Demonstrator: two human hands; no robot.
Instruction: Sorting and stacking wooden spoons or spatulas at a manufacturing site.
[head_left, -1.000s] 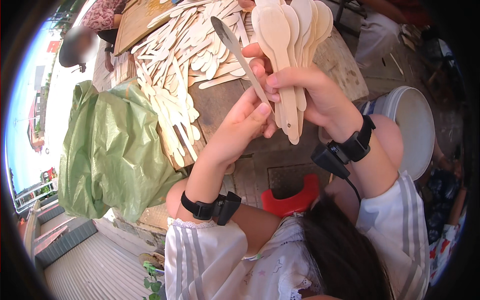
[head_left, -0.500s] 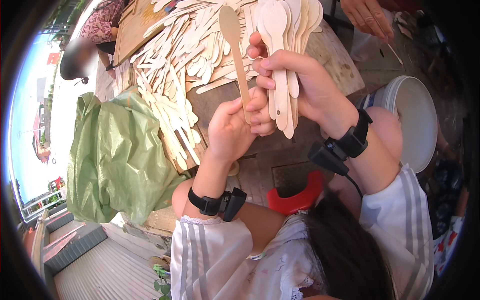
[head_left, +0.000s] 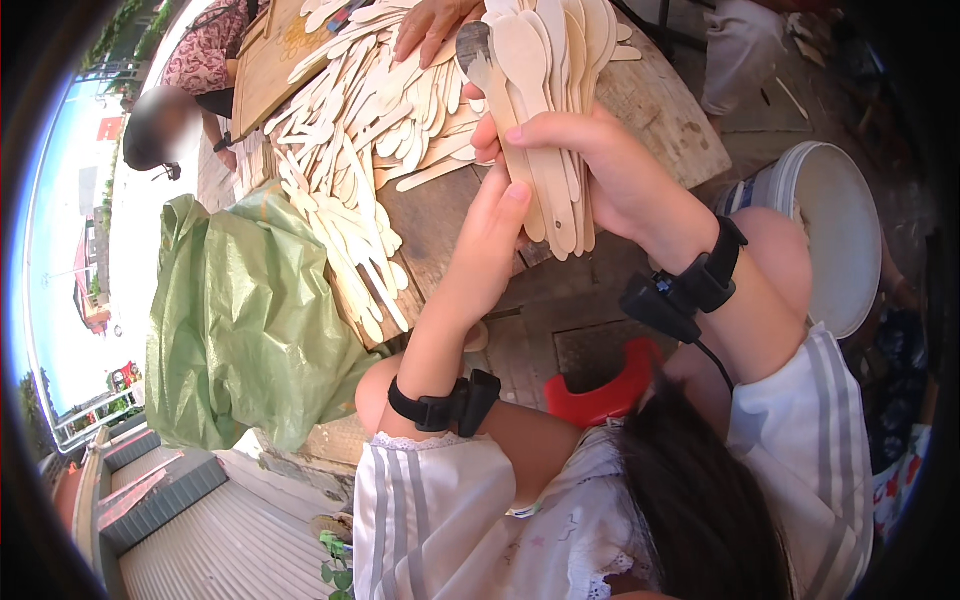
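A fanned bundle of pale wooden spoons [head_left: 545,130] stands upright in my right hand [head_left: 620,160], bowls up, its thumb pressed across the handles. At the bundle's left edge leans a wooden spoon with a dark, stained bowl [head_left: 474,52]. My left hand [head_left: 492,235] is closed at the lower left of the bundle, thumb against that spoon's handle; its other fingers are mostly hidden behind. Beyond lies a large loose pile of wooden spoons [head_left: 370,110] on the wooden table [head_left: 440,215].
Another person's hand [head_left: 432,28] reaches onto the pile from the far side. A green woven sack [head_left: 240,320] hangs at the table's left edge. A white bucket [head_left: 835,245] stands at the right, and a red plastic stool [head_left: 600,385] below. Another person [head_left: 165,125] is far left.
My left hand has brought its single spoon against the bundle's left edge, where a dark bowl now shows. The other person's hand has moved from the far right onto the pile.
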